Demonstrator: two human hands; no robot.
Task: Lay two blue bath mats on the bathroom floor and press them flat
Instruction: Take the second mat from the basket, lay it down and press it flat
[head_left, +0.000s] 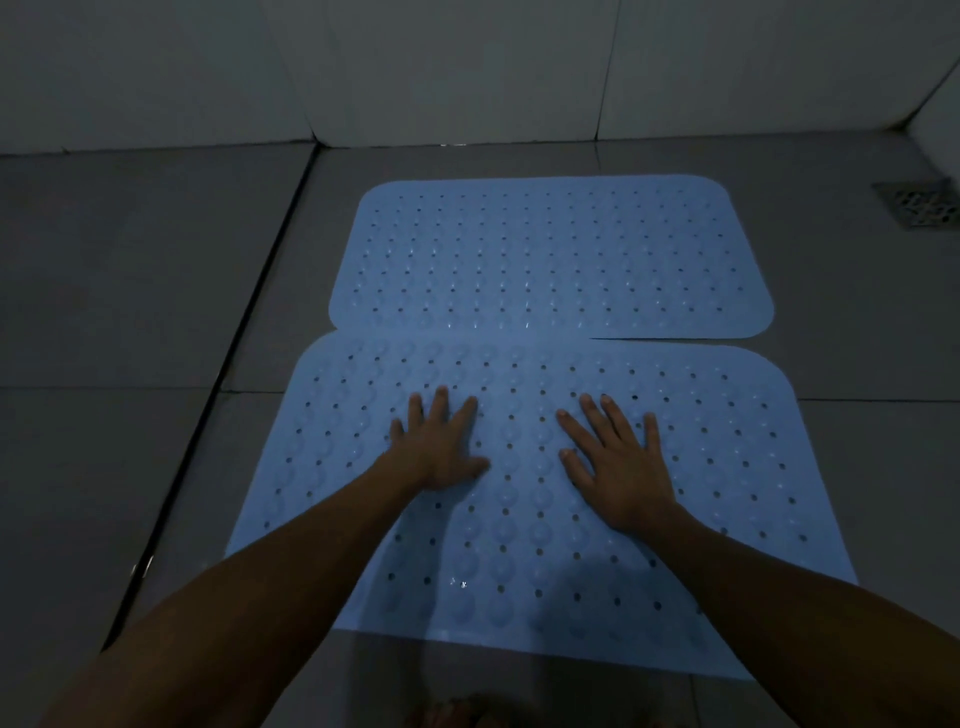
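Observation:
Two light blue rubber bath mats with rows of holes and bumps lie flat on the grey tiled floor. The far mat (550, 254) lies close to the wall. The near mat (727, 467) lies in front of it, and its far edge slightly overlaps the far mat on the left side. My left hand (441, 447) presses palm down on the near mat, fingers spread and straight. My right hand (618, 462) presses the same mat a little to the right, also flat with fingers spread.
A tiled wall (467, 67) rises just behind the far mat. A metal floor drain (919, 202) sits in the floor at the far right. A dark groove (228, 374) runs diagonally through the floor left of the mats. The room is dim.

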